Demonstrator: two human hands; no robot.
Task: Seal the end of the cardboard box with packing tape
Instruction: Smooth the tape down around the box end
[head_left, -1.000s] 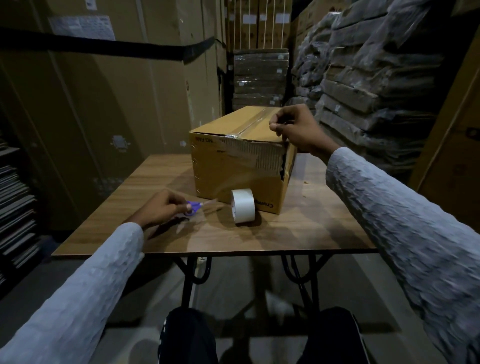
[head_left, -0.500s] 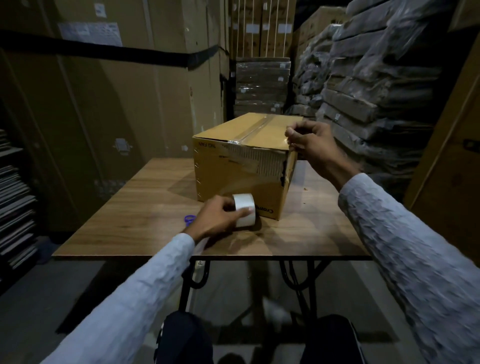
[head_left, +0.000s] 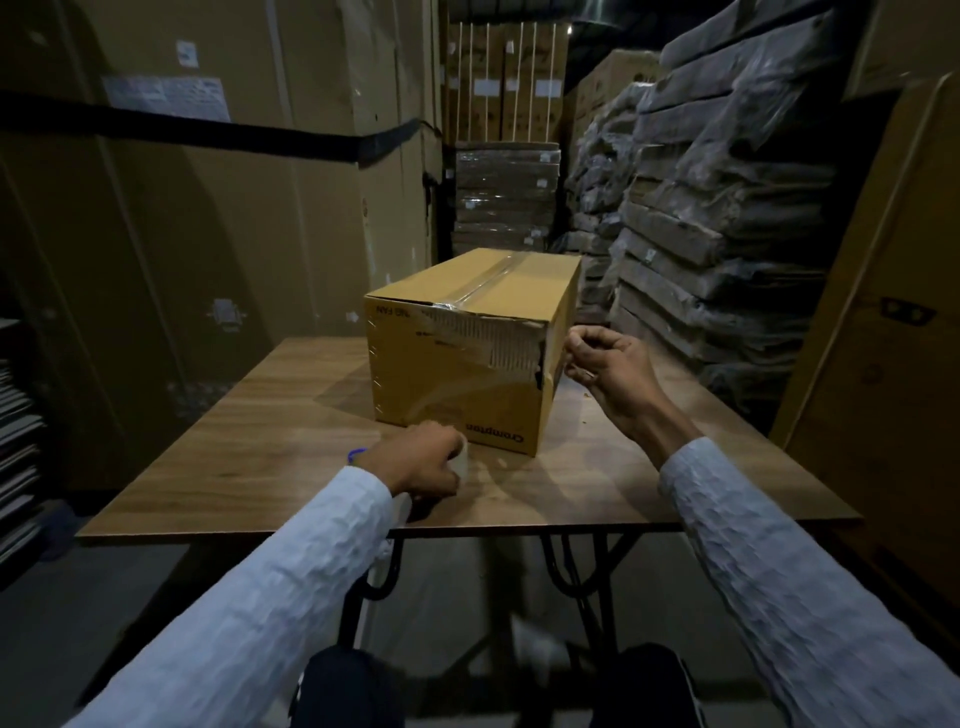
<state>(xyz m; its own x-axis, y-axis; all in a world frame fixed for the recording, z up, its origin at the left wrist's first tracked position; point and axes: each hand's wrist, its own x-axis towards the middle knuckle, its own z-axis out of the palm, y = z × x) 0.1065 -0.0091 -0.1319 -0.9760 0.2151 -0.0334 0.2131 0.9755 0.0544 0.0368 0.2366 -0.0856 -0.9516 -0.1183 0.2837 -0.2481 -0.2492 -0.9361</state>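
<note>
The cardboard box (head_left: 470, 353) is set near the middle of the desk (head_left: 249, 441), one end turned toward the camera. A strip of clear tape (head_left: 483, 338) is seen across the upper part of that end, wrinkled and slanted, and a dark torn gap is left at the right corner. A taped seam is seen along the top.

The tape roll (head_left: 464, 457) is held on the desk just in front of the box's lower edge, almost wholly covered by the left hand (head_left: 423, 460), whose grip is curled around it. The right hand (head_left: 605, 366) is held just beside the box's right corner, fingers curled; whether a tape end is pinched there cannot be told. A blue object (head_left: 356, 455) is partly seen behind the left wrist; what it is cannot be made out.

Trouble is likely if the film is pulled slack or at an angle, since more wrinkles would be laid and the corner gap left unsealed. The free end could also be folded onto itself, and the box could be dragged by a hard pull, as it is not braced.
</note>
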